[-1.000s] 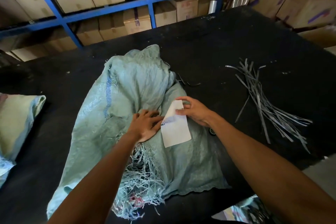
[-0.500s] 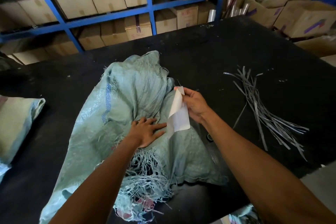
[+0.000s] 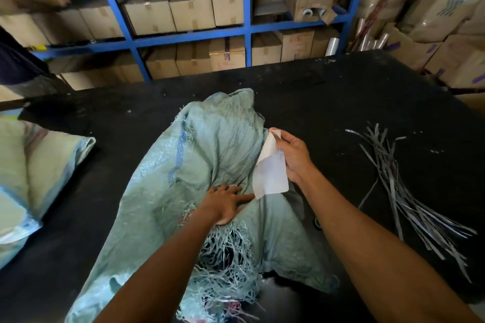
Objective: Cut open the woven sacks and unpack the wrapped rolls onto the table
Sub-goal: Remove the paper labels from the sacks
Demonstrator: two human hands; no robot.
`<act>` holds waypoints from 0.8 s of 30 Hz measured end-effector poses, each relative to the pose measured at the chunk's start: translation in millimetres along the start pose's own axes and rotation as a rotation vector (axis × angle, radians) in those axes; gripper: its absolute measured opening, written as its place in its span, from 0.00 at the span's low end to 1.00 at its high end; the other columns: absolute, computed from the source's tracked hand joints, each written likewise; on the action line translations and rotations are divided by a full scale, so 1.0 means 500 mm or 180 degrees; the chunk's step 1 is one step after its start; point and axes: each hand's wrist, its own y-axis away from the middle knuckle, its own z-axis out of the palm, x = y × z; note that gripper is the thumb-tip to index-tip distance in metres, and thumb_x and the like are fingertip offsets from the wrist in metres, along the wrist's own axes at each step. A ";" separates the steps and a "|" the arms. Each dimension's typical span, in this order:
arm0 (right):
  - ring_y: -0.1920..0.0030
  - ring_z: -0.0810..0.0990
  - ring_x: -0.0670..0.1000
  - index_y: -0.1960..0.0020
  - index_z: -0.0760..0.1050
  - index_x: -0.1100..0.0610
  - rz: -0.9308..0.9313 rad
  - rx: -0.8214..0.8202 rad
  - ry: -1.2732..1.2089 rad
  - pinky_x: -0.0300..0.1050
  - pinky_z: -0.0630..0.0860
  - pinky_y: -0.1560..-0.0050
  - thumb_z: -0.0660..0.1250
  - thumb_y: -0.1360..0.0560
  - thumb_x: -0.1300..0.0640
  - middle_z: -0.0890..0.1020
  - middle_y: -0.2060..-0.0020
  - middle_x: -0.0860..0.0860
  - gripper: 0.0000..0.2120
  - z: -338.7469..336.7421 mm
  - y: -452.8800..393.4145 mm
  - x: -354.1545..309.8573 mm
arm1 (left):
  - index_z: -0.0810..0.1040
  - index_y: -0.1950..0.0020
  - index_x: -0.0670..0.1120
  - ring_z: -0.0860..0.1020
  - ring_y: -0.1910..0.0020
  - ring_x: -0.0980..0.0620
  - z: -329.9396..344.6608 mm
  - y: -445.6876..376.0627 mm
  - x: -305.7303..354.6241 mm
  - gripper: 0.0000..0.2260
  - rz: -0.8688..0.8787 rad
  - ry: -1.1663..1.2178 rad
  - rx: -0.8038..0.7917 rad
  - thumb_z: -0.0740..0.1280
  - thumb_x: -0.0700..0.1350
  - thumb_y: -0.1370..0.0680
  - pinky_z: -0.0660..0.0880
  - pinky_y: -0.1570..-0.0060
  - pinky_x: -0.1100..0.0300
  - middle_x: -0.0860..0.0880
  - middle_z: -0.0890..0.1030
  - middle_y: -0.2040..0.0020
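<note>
Black table (image 3: 328, 113) shows no rolls out yet, just your flat left hand (image 3: 225, 203) pinning the frayed-open green sack (image 3: 210, 155) under it while your right hand (image 3: 294, 156) pinches its half-peeled label (image 3: 270, 176).

A warehouse: blue shelving (image 3: 246, 26) packed with cardboard boxes (image 3: 193, 12).
</note>
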 end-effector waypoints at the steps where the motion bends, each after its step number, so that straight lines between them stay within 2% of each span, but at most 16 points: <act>1: 0.43 0.82 0.58 0.48 0.84 0.53 0.0001 0.0092 0.0044 0.57 0.78 0.38 0.70 0.24 0.61 0.85 0.47 0.55 0.07 0.007 -0.005 -0.001 | 0.52 0.22 0.65 0.53 0.21 0.41 0.001 0.002 0.000 0.22 0.0013 0.0000 0.0019 0.46 0.60 0.16 0.54 0.25 0.39 0.51 0.55 0.19; 4: 0.40 0.81 0.56 0.51 0.85 0.50 -0.0076 0.0266 0.0292 0.56 0.77 0.36 0.72 0.25 0.57 0.85 0.47 0.52 0.05 0.040 -0.019 -0.005 | 0.51 0.21 0.63 0.52 0.21 0.41 0.002 0.003 -0.003 0.22 0.0058 -0.0040 0.0023 0.48 0.58 0.16 0.53 0.24 0.39 0.51 0.54 0.19; 8: 0.50 0.83 0.52 0.44 0.81 0.52 -0.0249 0.0187 0.0210 0.48 0.82 0.53 0.71 0.24 0.60 0.85 0.47 0.53 0.09 0.089 -0.034 -0.043 | 0.52 0.23 0.69 0.54 0.21 0.42 0.012 0.018 -0.004 0.25 0.0125 0.0072 0.0079 0.50 0.67 0.20 0.53 0.24 0.41 0.51 0.56 0.19; 10: 0.47 0.84 0.52 0.42 0.79 0.49 -0.0385 0.0138 0.0246 0.53 0.82 0.46 0.73 0.25 0.62 0.85 0.47 0.52 0.14 0.107 -0.051 -0.088 | 0.53 0.23 0.69 0.55 0.22 0.43 0.022 0.022 -0.004 0.25 0.0133 0.0107 0.0152 0.51 0.68 0.21 0.53 0.24 0.43 0.51 0.57 0.19; 12: 0.46 0.84 0.53 0.39 0.77 0.48 -0.0297 -0.0100 0.0318 0.53 0.83 0.50 0.73 0.26 0.65 0.83 0.45 0.53 0.20 0.125 -0.053 -0.115 | 0.58 0.24 0.68 0.61 0.23 0.47 0.025 0.019 -0.003 0.24 0.0221 0.0637 0.0209 0.55 0.65 0.20 0.57 0.25 0.44 0.52 0.62 0.21; 13: 0.46 0.84 0.53 0.36 0.75 0.48 -0.0178 -0.0230 0.0284 0.49 0.83 0.54 0.72 0.25 0.66 0.83 0.45 0.53 0.22 0.137 -0.052 -0.112 | 0.64 0.25 0.65 0.66 0.26 0.50 0.019 0.024 -0.009 0.23 0.0270 0.1402 0.0321 0.60 0.62 0.20 0.62 0.25 0.46 0.52 0.67 0.23; 14: 0.47 0.83 0.53 0.34 0.74 0.48 -0.0051 -0.0317 0.0229 0.46 0.82 0.58 0.69 0.24 0.67 0.82 0.45 0.52 0.23 0.149 -0.047 -0.097 | 0.70 0.27 0.61 0.72 0.30 0.54 0.013 0.030 -0.017 0.21 0.0290 0.2296 0.0509 0.64 0.57 0.20 0.67 0.28 0.48 0.53 0.73 0.27; 15: 0.49 0.82 0.51 0.33 0.73 0.47 0.0077 -0.0368 0.0180 0.43 0.80 0.61 0.66 0.23 0.68 0.82 0.46 0.50 0.24 0.162 -0.041 -0.073 | 0.76 0.30 0.55 0.76 0.35 0.55 0.011 0.036 -0.037 0.18 0.0166 0.2846 0.0947 0.67 0.52 0.20 0.71 0.31 0.50 0.53 0.77 0.32; 16: 0.51 0.80 0.50 0.32 0.72 0.48 0.0187 -0.0404 0.0116 0.40 0.78 0.63 0.64 0.22 0.69 0.82 0.49 0.49 0.23 0.170 -0.037 -0.042 | 0.79 0.34 0.51 0.78 0.38 0.54 0.010 0.043 -0.060 0.15 -0.0055 0.2996 0.1507 0.67 0.48 0.20 0.73 0.34 0.50 0.52 0.79 0.36; 18: 0.53 0.79 0.50 0.34 0.75 0.50 0.0404 -0.0518 0.0042 0.40 0.77 0.65 0.62 0.21 0.70 0.83 0.52 0.49 0.22 0.184 -0.026 0.017 | 0.79 0.35 0.51 0.75 0.35 0.47 0.016 0.066 -0.118 0.15 -0.0833 0.2178 0.2498 0.65 0.49 0.22 0.70 0.33 0.49 0.48 0.77 0.35; 19: 0.53 0.80 0.51 0.36 0.76 0.51 0.0514 -0.0619 0.0076 0.40 0.78 0.65 0.62 0.21 0.70 0.83 0.52 0.50 0.20 0.192 -0.013 0.038 | 0.75 0.31 0.53 0.70 0.30 0.43 0.022 0.084 -0.146 0.20 -0.1432 0.1614 0.2602 0.64 0.53 0.23 0.63 0.29 0.45 0.47 0.72 0.30; 20: 0.54 0.81 0.51 0.39 0.78 0.53 0.0599 -0.0734 0.0136 0.40 0.78 0.65 0.63 0.22 0.69 0.84 0.53 0.51 0.17 0.202 0.001 0.057 | 0.68 0.27 0.57 0.63 0.25 0.41 0.042 0.106 -0.176 0.25 -0.2078 0.1336 0.2391 0.63 0.57 0.24 0.53 0.26 0.41 0.46 0.65 0.24; 21: 0.55 0.82 0.51 0.41 0.79 0.55 0.0659 -0.0852 0.0176 0.40 0.78 0.65 0.65 0.23 0.69 0.84 0.54 0.51 0.14 0.213 0.011 0.077 | 0.60 0.23 0.60 0.55 0.22 0.39 0.064 0.129 -0.203 0.31 -0.2669 0.1368 0.1923 0.62 0.63 0.25 0.44 0.27 0.36 0.46 0.56 0.20; 22: 0.56 0.83 0.51 0.44 0.80 0.57 0.0721 -0.1005 0.0174 0.40 0.79 0.64 0.67 0.24 0.68 0.85 0.54 0.52 0.12 0.227 0.020 0.097 | 0.52 0.22 0.63 0.49 0.21 0.37 0.088 0.152 -0.220 0.36 -0.3082 0.1688 0.1413 0.61 0.69 0.27 0.41 0.29 0.32 0.47 0.48 0.19; 23: 0.55 0.84 0.52 0.45 0.80 0.59 0.0775 -0.1137 0.0200 0.41 0.80 0.62 0.68 0.25 0.68 0.85 0.54 0.54 0.11 0.241 0.027 0.116 | 0.48 0.22 0.63 0.46 0.21 0.36 0.114 0.168 -0.227 0.39 -0.3221 0.2222 0.0964 0.59 0.72 0.28 0.42 0.29 0.29 0.46 0.44 0.19; 24: 0.54 0.84 0.53 0.44 0.80 0.60 0.0814 -0.1245 0.0227 0.43 0.80 0.59 0.68 0.26 0.68 0.85 0.54 0.55 0.11 0.255 0.036 0.131 | 0.47 0.21 0.61 0.45 0.21 0.36 0.138 0.176 -0.221 0.41 -0.3078 0.2757 0.0608 0.58 0.73 0.29 0.44 0.27 0.31 0.44 0.42 0.19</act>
